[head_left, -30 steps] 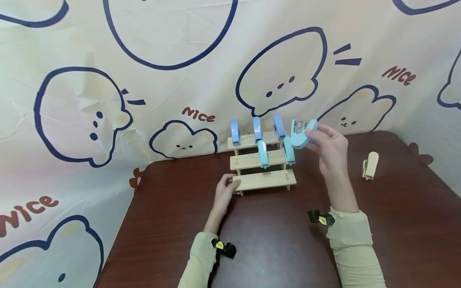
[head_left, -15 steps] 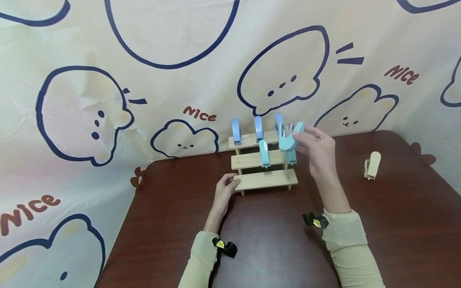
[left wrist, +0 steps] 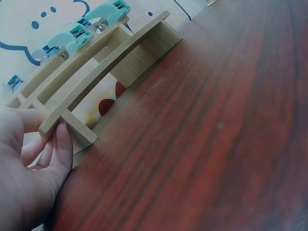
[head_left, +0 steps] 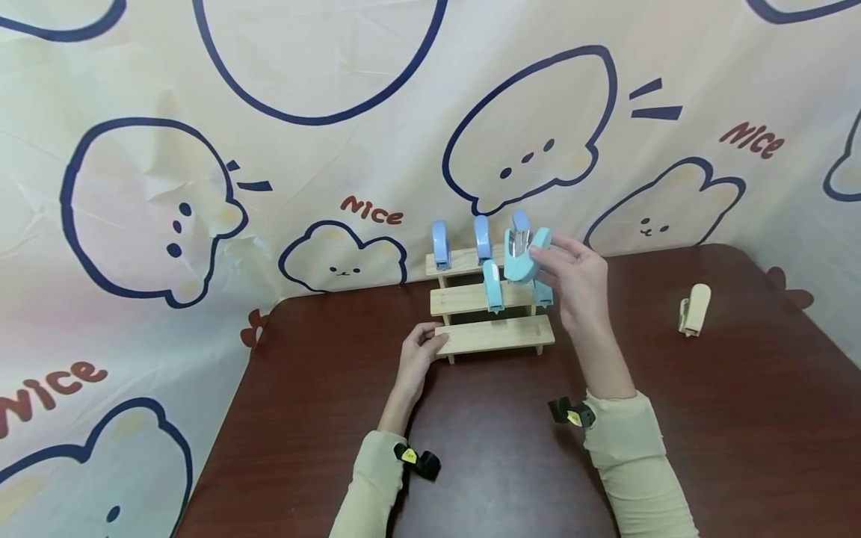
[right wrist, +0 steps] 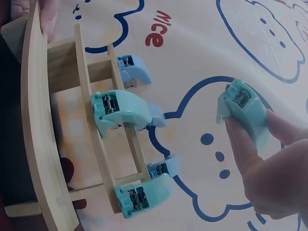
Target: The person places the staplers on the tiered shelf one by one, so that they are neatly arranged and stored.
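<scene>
Above the middle step of the three-tier pale wooden stand, between its two mint staplers, my right hand pinches a small mint-green plastic stapler upright, while my left hand grips the stand's bottom-left corner.

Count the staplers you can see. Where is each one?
7: three blue on the rack's top step, two teal on the middle, one in the right hand, one beige on the table.

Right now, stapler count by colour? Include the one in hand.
Blue staplers: 3, on the top step of the wooden stand.
Teal staplers: 3, two on the middle step, one held in the right hand.
Beige stapler: 1, on the table.
Total: 7.
</scene>
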Demonstrator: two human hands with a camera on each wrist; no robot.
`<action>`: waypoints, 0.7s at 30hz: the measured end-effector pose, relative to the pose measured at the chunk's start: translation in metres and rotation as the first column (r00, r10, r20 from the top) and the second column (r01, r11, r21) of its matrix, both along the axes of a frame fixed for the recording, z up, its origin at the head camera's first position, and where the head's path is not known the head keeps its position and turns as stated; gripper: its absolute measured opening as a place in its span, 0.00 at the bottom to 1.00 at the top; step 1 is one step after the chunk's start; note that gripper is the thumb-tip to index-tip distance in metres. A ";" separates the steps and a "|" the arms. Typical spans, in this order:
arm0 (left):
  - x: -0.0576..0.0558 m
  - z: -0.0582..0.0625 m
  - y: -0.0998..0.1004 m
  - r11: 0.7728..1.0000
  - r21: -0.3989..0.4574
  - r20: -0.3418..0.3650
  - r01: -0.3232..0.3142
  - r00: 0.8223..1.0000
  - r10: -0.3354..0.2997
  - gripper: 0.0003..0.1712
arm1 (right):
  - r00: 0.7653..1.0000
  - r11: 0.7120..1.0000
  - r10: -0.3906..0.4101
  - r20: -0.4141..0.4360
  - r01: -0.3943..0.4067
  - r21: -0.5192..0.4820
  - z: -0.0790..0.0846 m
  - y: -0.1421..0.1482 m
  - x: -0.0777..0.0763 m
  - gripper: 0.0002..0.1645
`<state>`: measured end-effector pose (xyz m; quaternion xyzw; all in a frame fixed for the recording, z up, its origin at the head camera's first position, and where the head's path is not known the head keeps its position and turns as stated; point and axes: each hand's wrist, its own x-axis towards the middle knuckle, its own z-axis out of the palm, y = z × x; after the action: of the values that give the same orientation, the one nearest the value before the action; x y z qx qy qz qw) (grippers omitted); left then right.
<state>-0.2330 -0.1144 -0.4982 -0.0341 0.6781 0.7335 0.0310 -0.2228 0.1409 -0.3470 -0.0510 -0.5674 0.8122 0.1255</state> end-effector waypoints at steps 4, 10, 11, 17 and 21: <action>-0.001 0.000 0.000 1.000 -0.003 0.007 0.002 1.000 -0.002 0.21 | 1.000 0.999 0.008 -0.003 -0.009 -0.033 0.000 -0.003 -0.002 0.27; 0.000 -0.002 0.003 1.000 0.016 0.002 -0.016 1.000 0.016 0.21 | 1.000 0.997 0.016 -0.004 -0.016 -0.080 0.000 -0.010 -0.004 0.27; 0.000 -0.001 0.003 1.000 0.018 -0.001 -0.019 1.000 0.019 0.20 | 1.000 0.997 0.014 -0.003 -0.014 -0.079 0.000 -0.011 -0.005 0.27; 0.001 -0.001 0.004 1.000 0.018 -0.019 -0.020 1.000 0.020 0.17 | 1.000 1.000 0.002 -0.013 -0.003 -0.031 -0.002 -0.020 -0.007 0.27; 0.001 0.000 0.004 1.000 0.022 -0.020 -0.019 1.000 0.020 0.17 | 0.999 0.998 0.029 -0.017 -0.030 -0.052 -0.004 -0.026 -0.007 0.27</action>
<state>-0.2320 -0.1108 -0.4984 -0.0329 0.6699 0.7415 0.0173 -0.2303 0.1150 -0.3507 -0.0395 -0.5456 0.8290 0.1168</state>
